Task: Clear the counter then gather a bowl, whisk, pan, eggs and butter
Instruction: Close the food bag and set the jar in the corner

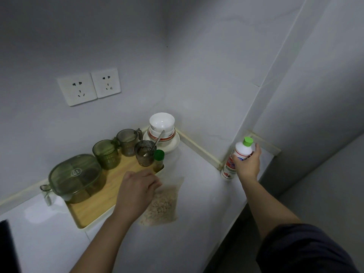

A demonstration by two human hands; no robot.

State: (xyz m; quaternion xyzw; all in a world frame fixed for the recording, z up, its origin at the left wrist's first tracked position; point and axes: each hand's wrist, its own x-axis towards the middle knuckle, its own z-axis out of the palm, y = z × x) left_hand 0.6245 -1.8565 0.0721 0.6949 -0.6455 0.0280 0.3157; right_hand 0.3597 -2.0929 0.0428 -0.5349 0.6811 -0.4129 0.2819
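My right hand (246, 164) grips a white bottle with a green cap (242, 149), which stands at the counter's far right corner by the wall. My left hand (136, 189) pinches the top of a clear bag of oats (162, 206) that lies on the white counter (201, 194) beside the wooden tray (94, 209). A stack of white bowls (162, 125) sits on a plate in the back corner, with a spoon handle leaning against it.
The tray carries a green lidded container (75, 176), three green glass mugs (107, 153) and a small green-capped spice jar (158, 160). Two wall sockets (89, 86) sit above. A dark object (7, 247) is at the left edge. The counter edge drops off at the right.
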